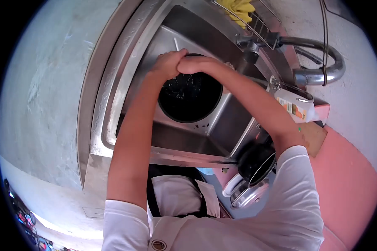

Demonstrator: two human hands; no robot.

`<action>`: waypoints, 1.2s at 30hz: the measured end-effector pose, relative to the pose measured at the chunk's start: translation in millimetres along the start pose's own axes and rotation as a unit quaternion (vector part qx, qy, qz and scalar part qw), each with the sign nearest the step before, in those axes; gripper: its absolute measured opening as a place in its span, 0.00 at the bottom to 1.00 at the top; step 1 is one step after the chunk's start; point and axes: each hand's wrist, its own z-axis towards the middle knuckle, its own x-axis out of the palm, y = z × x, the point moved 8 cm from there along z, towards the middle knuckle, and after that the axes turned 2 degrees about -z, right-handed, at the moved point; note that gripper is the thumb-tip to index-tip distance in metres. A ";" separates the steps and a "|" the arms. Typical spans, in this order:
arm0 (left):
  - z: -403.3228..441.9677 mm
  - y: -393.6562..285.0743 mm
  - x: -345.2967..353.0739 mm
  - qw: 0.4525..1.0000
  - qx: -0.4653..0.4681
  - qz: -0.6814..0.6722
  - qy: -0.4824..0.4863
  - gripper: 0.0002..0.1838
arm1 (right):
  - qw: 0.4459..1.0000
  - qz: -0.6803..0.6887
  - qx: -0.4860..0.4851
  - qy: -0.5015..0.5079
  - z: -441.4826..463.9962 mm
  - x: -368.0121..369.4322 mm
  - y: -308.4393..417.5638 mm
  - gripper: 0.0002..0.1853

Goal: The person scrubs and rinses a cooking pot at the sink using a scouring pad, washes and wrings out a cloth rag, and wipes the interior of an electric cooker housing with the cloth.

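Note:
A round black pan (190, 98) sits in the stainless steel sink (165, 133), with wet glints or splashes on its dark inside. Over its upper left rim, my left hand (168, 65) and my right hand (194, 65) are pressed together. The fingers of both are closed and bent inward. Whatever they grip, whether the rim, the handle or something small, is hidden behind the hands.
A steel faucet (322, 77) curves at the upper right, beside a wire rack with a yellow cloth (238, 10). A white labelled jug (295, 104) and a wooden board (313, 137) stand right of the sink. Below are another black pan (255, 161) and a metal lid (250, 194).

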 end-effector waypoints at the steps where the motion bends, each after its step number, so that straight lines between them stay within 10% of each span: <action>1: -1.9 8.4 2.8 0.995 -0.013 -0.101 0.016 0.21 | 0.990 0.075 0.029 -0.115 0.4 1.2 -1.4 0.21; 4: -15.1 25.1 7.6 0.975 -0.013 -0.221 -0.023 0.27 | 0.906 0.131 -0.128 -0.381 -31.6 20.5 -7.8 0.16; 8: -35.9 22.8 2.6 0.978 -0.131 -0.149 -0.068 0.27 | 0.893 0.217 0.019 -0.393 -83.2 98.5 -61.8 0.17; 15: -54.3 -53.3 -22.5 0.971 -0.201 -0.039 -0.120 0.33 | 0.590 0.592 0.105 -0.539 -176.5 230.1 -108.9 0.16; 20: -80.7 -142.1 -40.9 0.980 -0.080 0.122 -0.135 0.35 | 0.259 0.904 0.036 -0.339 -96.9 269.4 -76.7 0.17; 22: -96.3 -186.0 -40.6 0.973 -0.027 0.200 -0.116 0.36 | 0.226 0.935 0.017 -0.272 -33.7 264.3 -56.0 0.20; 24: -114.9 -223.0 -36.2 0.963 0.034 0.243 -0.111 0.35 | 0.021 0.939 -0.279 -0.200 -18.1 207.4 -20.8 0.21; 28: -150.3 -271.0 -26.9 0.926 0.115 0.352 -0.069 0.38 | -0.136 0.914 -0.354 -0.144 -18.8 156.9 14.0 0.23; 36: -184.6 -291.5 -3.2 0.879 0.181 0.442 -0.016 0.38 | -0.180 0.904 -0.364 -0.136 -17.1 114.1 23.5 0.27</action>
